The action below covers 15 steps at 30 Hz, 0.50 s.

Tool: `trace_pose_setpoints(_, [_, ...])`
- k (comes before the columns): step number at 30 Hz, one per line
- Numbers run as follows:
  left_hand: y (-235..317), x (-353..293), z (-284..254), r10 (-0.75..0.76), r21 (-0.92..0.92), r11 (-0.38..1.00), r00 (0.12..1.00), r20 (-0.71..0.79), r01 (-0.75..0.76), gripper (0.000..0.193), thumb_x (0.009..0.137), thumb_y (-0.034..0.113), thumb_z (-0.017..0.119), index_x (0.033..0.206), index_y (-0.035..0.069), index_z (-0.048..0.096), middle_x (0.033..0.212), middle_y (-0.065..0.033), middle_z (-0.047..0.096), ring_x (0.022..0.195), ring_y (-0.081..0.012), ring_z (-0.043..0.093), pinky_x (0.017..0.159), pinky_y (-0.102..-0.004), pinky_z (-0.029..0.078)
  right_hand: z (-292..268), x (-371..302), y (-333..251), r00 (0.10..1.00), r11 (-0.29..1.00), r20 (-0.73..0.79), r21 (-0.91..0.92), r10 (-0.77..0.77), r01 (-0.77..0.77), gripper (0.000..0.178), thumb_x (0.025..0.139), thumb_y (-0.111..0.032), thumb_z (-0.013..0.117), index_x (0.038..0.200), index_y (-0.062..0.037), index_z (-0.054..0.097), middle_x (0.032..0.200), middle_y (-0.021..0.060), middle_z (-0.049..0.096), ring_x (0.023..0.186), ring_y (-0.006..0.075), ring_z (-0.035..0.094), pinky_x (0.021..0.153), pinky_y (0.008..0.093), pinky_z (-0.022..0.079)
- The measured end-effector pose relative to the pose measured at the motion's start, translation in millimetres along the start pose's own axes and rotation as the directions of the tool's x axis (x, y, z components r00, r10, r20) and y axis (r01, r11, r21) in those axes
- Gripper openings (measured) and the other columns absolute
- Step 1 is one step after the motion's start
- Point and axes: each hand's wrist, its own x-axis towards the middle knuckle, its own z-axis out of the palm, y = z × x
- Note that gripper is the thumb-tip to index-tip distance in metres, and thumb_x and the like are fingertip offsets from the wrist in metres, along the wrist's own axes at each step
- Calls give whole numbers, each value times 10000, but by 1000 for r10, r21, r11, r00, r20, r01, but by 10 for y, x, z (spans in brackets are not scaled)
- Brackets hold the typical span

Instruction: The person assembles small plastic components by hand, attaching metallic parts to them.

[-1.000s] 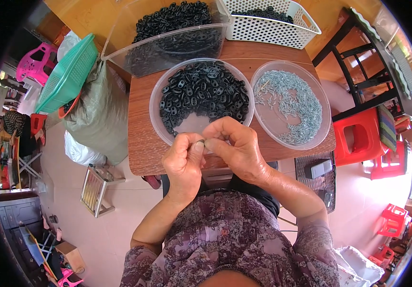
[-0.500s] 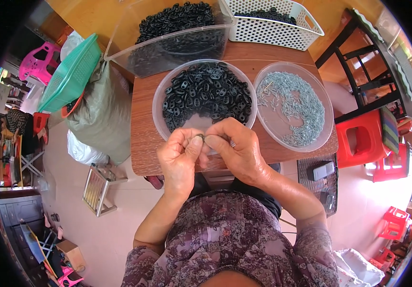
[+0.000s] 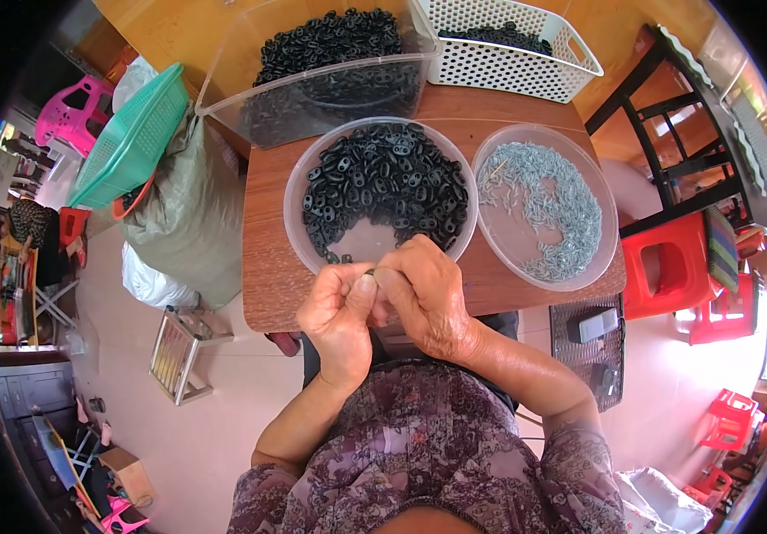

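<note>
My left hand (image 3: pixel 337 310) is closed in a pinch on a small dark piece (image 3: pixel 370 273), mostly covered by the fingertips. My right hand (image 3: pixel 428 298) meets it there, thumb and fingers pressed together; anything within its pinch is hidden. Both hands are at the near rim of a round clear tub (image 3: pixel 292 191). Inside lie many black oval two-holed pieces (image 3: pixel 383 169), with a bare patch of tub floor at the near side. To the right, a second round clear tub (image 3: pixel 616 218) holds a heap of small silvery-blue screw-like pieces (image 3: pixel 570 205).
Behind the tubs stand a large clear bin (image 3: pixel 223 111) and a white perforated basket (image 3: pixel 517 73), both with black pieces. The brown wooden table (image 3: pixel 263 267) bears the tubs. A red stool (image 3: pixel 659 267) stands right; a full sack (image 3: pixel 187 214) and green basket (image 3: pixel 134 142) stand left.
Both hands have shifted slightly down in the picture, fingertips still together. The right hand is bent more steeply, its knuckles turned further up. The view has moved a little.
</note>
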Motion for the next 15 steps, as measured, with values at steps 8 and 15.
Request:
trace_pose_setpoints(8, [58, 118, -137, -44, 5, 999, 999, -16, 44, 114, 864, 81, 545, 899, -28, 546, 692, -69, 583, 511, -80, 498, 468, -195, 414, -178, 165, 193, 992, 986, 15, -107, 126, -124, 91, 731, -14, 614, 820, -1, 603, 766, 110, 584, 724, 271, 550, 630, 343, 445])
trace_pose_setpoints(15, [21, 112, -193, -51, -55, 997, 999, -14, 50, 139, 854, 92, 561, 907, -35, 548, 673, -87, 590, 476, -89, 497, 439, -199, 406, 31, 509, 646, 970, 912, 225, -374, -89, 170, 147, 629, 20, 592, 758, -49, 606, 683, 86, 507, 681, 265, 492, 586, 358, 411])
